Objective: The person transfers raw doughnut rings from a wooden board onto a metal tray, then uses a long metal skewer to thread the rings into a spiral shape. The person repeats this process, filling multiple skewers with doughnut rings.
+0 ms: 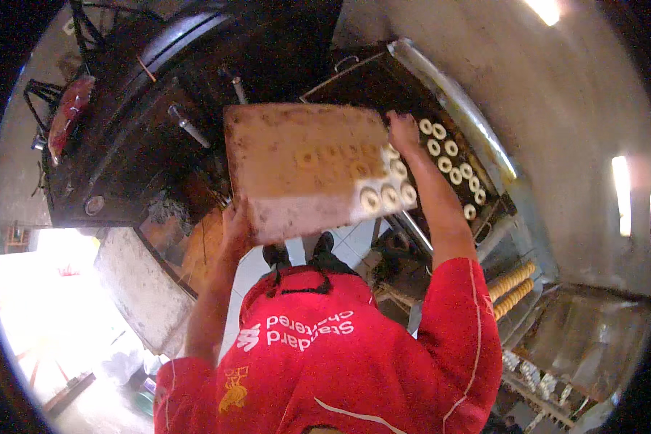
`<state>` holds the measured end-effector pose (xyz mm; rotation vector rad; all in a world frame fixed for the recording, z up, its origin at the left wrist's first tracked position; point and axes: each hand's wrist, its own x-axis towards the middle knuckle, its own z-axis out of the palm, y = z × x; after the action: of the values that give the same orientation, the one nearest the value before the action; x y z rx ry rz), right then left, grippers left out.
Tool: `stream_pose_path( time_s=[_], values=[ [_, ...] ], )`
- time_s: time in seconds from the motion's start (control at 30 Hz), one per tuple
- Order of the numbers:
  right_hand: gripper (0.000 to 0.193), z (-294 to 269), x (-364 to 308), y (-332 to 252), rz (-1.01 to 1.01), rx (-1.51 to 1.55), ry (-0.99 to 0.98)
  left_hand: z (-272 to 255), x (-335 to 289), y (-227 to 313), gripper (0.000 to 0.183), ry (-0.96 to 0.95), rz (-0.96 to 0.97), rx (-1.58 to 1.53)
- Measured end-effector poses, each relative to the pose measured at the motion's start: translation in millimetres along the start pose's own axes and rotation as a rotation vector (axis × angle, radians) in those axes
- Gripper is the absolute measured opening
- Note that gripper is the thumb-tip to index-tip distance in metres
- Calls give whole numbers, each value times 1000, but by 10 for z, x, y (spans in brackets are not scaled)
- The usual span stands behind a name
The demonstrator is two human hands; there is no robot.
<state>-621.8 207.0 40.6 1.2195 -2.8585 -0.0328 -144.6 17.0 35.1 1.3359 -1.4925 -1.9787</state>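
The flat wooden board [304, 163] is the landmark; it is held up at a tilt in front of the person, so that its pale dough rings [389, 194] crowd along its lower right edge, nearest the dark metal tray [383, 79]; the slope seems meant to let them slide that way. The left hand [235, 224] grips the board's near lower-left edge from beneath, fingers curled around it to carry the weight. The right hand [403, 130] is at the board's far right corner, by the tray; whether it clamps the corner or merely steadies it, I cannot tell. More rings [452, 163] lie in rows on the tray, right of the board. Left of the board looms a blackened oven front [137, 145].
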Motion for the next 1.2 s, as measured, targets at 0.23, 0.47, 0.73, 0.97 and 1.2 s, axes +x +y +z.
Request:
stream_pose_path(
  time_s=[0.23,0.47,0.73,0.97,1.2],
  values=[
    [34,-990,-542,-436,-268,400,307,-9,796,-161,61,-79,88,37],
    [29,-851,-1256,-138,-33,516,320,-562,784,-886,65,-5,196,201],
    [46,82,-1273,460,-228,476,50,-985,-227,-918,71,66,137,479],
    [50,264,-734,495,-385,207,-89,-831,-377,-739,75,107,5,312],
    [42,201,-625,654,-297,311,-121,-530,-268,-807,67,202,141,262]
  ],
)
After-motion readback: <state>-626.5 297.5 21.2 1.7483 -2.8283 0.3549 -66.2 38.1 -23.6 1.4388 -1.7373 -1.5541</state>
